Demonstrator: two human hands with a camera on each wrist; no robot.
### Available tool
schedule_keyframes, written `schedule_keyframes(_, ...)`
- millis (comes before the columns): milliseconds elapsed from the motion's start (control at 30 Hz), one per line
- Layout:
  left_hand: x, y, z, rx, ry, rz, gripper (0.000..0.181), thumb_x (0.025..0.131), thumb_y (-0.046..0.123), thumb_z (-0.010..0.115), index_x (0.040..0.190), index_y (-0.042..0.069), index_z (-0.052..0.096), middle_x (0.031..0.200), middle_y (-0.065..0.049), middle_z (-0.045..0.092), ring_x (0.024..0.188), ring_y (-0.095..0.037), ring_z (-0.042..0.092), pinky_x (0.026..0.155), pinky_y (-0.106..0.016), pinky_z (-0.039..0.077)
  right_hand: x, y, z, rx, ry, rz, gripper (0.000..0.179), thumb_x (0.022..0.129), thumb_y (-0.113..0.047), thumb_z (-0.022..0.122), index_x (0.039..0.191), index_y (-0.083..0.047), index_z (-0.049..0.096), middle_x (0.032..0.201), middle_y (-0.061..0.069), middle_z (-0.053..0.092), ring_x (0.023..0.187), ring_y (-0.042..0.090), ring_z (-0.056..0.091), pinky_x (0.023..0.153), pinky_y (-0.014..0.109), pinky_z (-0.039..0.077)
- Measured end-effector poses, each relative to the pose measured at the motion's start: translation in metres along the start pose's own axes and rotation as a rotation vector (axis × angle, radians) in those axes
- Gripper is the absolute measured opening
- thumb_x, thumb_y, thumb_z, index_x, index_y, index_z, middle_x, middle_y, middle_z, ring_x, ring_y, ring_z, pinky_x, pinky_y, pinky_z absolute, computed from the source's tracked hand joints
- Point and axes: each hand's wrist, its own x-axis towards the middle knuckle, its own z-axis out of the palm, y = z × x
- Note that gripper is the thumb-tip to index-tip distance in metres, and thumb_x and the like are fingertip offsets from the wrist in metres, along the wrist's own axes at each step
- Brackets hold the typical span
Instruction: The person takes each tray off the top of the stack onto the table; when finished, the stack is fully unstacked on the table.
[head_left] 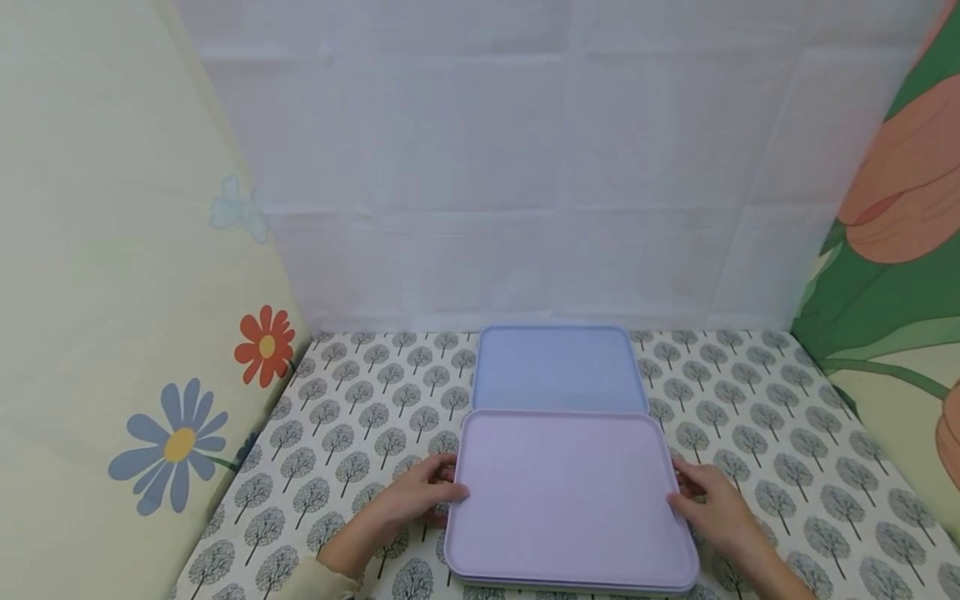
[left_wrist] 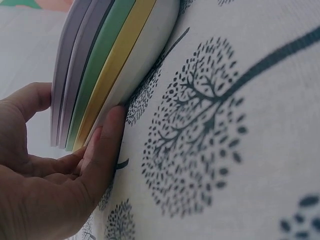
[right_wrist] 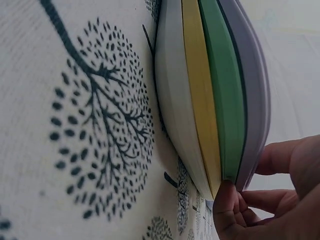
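Left hand [head_left: 416, 493] clamped on the left edge of the tray stack [left_wrist: 98, 75], thumb on the purple tray [head_left: 562, 500]. Stack lies on tree-print cloth [head_left: 330, 450]: purple uppermost, then green, yellow, white. Blue tray [head_left: 558, 367] directly beyond. Right hand [head_left: 716, 504] grips the right edge, well apart from the left

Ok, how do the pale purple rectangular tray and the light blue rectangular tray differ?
The purple tray tops a stack; the blue tray lies behind it. The left hand and right hand touch the purple tray's sides; neither touches the blue tray. Both are rectangular with rounded corners and raised rims.
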Motion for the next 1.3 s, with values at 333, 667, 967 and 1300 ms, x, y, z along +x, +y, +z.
schedule_keyframes(333, -0.001, 0.0, 0.001, -0.007, -0.007, 0.008, 0.08, 0.086, 0.016, 0.075, 0.15, -0.008, 0.034, 0.118, -0.018, 0.055, 0.097, -0.025, 0.063, 0.079, -0.042, 0.064, -0.007, -0.007, 0.005, -0.104, 0.081, -0.034, 0.058, 0.087, -0.005, 0.068, 0.14, 0.011, 0.05, 0.107, 0.014, 0.061, 0.09, 0.02, 0.059, 0.078, 0.034, 0.057)
schedule_keyframes(667, -0.001, 0.0, 0.0, -0.013, -0.009, 0.003, 0.08, 0.087, 0.018, 0.076, 0.15, -0.008, 0.034, 0.119, -0.019, 0.055, 0.099, -0.026, 0.062, 0.08, -0.043, 0.064, -0.011, -0.01, 0.005, -0.176, 0.099, -0.083, 0.054, 0.088, -0.005, 0.065, 0.137, 0.013, 0.053, 0.107, 0.015, 0.062, 0.087, 0.019, 0.061, 0.072, 0.03, 0.056)
schedule_keyframes(967, -0.001, 0.0, 0.0, -0.02, -0.015, 0.012, 0.081, 0.087, 0.02, 0.077, 0.15, -0.009, 0.034, 0.12, -0.019, 0.054, 0.099, -0.026, 0.062, 0.081, -0.043, 0.064, -0.013, -0.009, 0.009, -0.235, 0.14, -0.112, 0.053, 0.087, -0.005, 0.064, 0.137, 0.011, 0.055, 0.107, 0.016, 0.062, 0.085, 0.019, 0.061, 0.066, 0.026, 0.053)
schedule_keyframes(1300, -0.002, 0.0, -0.001, -0.013, -0.01, 0.009, 0.082, 0.087, 0.021, 0.078, 0.15, -0.008, 0.034, 0.122, -0.02, 0.053, 0.101, -0.027, 0.061, 0.083, -0.043, 0.064, -0.014, -0.013, 0.01, -0.261, 0.152, -0.09, 0.054, 0.088, -0.006, 0.063, 0.138, 0.011, 0.053, 0.107, 0.016, 0.061, 0.083, 0.019, 0.061, 0.065, 0.028, 0.053)
